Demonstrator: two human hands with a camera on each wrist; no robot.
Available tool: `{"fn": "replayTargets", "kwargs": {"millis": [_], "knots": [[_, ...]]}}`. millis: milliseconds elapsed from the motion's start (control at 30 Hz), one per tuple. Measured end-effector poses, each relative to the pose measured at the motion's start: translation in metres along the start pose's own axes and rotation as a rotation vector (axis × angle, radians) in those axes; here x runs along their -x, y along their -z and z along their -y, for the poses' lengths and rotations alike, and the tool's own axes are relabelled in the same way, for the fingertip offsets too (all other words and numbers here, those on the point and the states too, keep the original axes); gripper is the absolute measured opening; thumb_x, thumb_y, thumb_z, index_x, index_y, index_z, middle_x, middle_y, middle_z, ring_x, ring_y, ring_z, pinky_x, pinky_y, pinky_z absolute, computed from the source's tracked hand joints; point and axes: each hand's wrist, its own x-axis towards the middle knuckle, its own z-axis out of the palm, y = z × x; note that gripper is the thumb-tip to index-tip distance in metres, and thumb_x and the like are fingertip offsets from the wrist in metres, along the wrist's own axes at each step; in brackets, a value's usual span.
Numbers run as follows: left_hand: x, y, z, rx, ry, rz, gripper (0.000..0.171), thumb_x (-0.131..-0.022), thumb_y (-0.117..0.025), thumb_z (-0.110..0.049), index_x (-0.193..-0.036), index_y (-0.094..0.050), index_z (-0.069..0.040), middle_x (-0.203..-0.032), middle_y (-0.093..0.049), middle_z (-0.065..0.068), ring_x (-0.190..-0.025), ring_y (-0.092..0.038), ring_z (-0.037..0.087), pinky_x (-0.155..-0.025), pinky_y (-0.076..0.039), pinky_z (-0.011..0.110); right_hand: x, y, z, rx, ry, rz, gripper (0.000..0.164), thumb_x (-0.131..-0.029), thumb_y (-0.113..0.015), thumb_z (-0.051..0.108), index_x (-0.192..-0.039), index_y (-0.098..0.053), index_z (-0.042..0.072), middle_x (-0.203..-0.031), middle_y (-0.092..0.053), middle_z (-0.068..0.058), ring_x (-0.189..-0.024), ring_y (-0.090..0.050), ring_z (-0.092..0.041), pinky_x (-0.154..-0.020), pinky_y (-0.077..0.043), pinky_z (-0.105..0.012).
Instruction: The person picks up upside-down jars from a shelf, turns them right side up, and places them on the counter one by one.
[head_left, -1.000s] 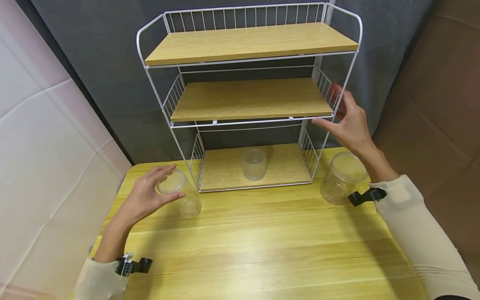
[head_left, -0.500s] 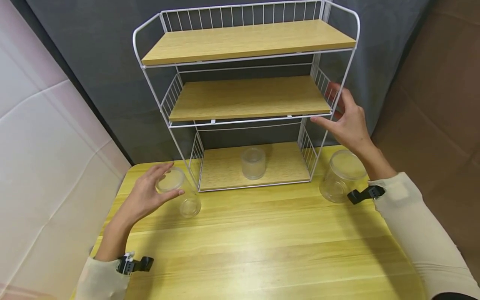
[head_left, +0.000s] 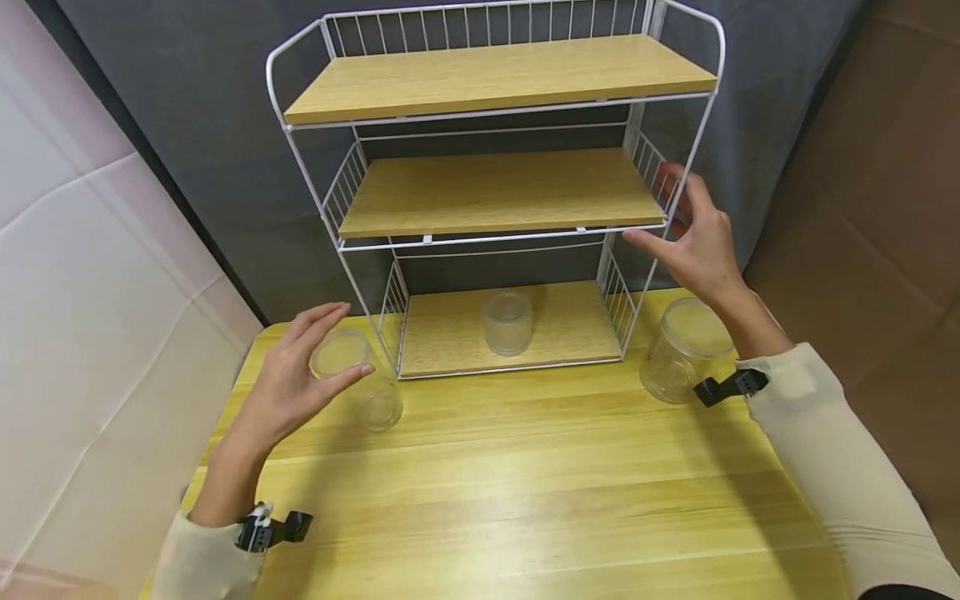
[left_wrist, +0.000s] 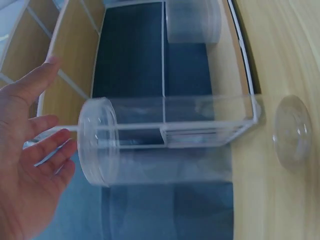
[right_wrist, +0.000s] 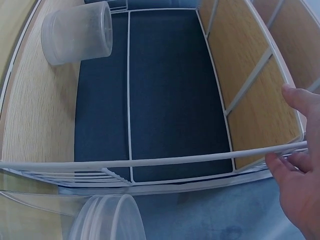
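A white wire rack with three wooden shelves stands against the dark backdrop. My right hand holds its right side at the middle shelf, thumb at the front edge and fingers around the side rail; the right wrist view shows the thumb against the shelf's edge. At the rack's left front stands a tall clear jar, its lid up. My left hand is spread around the jar's top, thumb and fingers apart; in the left wrist view the fingers are clear of the lid.
A small clear jar sits on the bottom shelf, right of its middle. A wider clear jar stands on the table by the rack's right side, under my right forearm. A white panel borders the left.
My left hand has risen slightly and its fingers have spread wider over the tall jar's top. My right hand stays on the rack. The jars have not moved.
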Motion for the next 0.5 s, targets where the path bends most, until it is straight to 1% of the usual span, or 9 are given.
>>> {"fn": "replayTargets", "kwargs": {"millis": [100,267,400,500], "knots": [[-0.004,-0.001,-0.01,-0.007,-0.053,-0.008,0.089,-0.073,-0.097,-0.008,-0.151,-0.055,0.0,-0.147,-0.056,0.022,-0.134,-0.055,0.044,-0.105,-0.048,0.063,0.0,0.0,-0.001,-0.01,0.001,0.004,0.09,-0.083,-0.091,0.009,-0.159,-0.045,0.016,-0.145,-0.063,-0.015,-0.133,-0.062,-0.032,-0.103,-0.055,-0.026],[-0.013,-0.009,-0.026,0.014,-0.136,-0.024,0.087,-0.074,-0.096,-0.006,-0.15,-0.055,0.002,-0.148,-0.055,0.022,-0.136,-0.053,0.041,-0.108,-0.046,0.056,-0.001,0.0,-0.002,-0.024,0.007,-0.011,0.089,-0.082,-0.091,0.006,-0.158,-0.046,0.015,-0.144,-0.064,-0.015,-0.132,-0.063,-0.032,-0.101,-0.054,-0.021],[-0.02,-0.019,-0.036,0.034,-0.17,-0.019,0.085,-0.077,-0.095,-0.007,-0.151,-0.055,0.003,-0.15,-0.054,0.022,-0.139,-0.051,0.04,-0.108,-0.046,0.058,-0.001,-0.001,-0.002,-0.021,0.017,-0.012,0.089,-0.081,-0.091,0.005,-0.157,-0.046,0.014,-0.144,-0.064,-0.016,-0.132,-0.063,-0.032,-0.1,-0.053,-0.019],[-0.025,-0.027,-0.043,0.05,-0.174,-0.003,0.085,-0.079,-0.095,-0.01,-0.152,-0.053,0.003,-0.151,-0.054,0.021,-0.139,-0.052,0.038,-0.108,-0.048,0.057,-0.001,-0.002,-0.002,-0.019,0.024,-0.008,0.089,-0.081,-0.092,0.004,-0.158,-0.046,0.014,-0.145,-0.064,-0.016,-0.133,-0.063,-0.032,-0.1,-0.053,-0.019]]}}
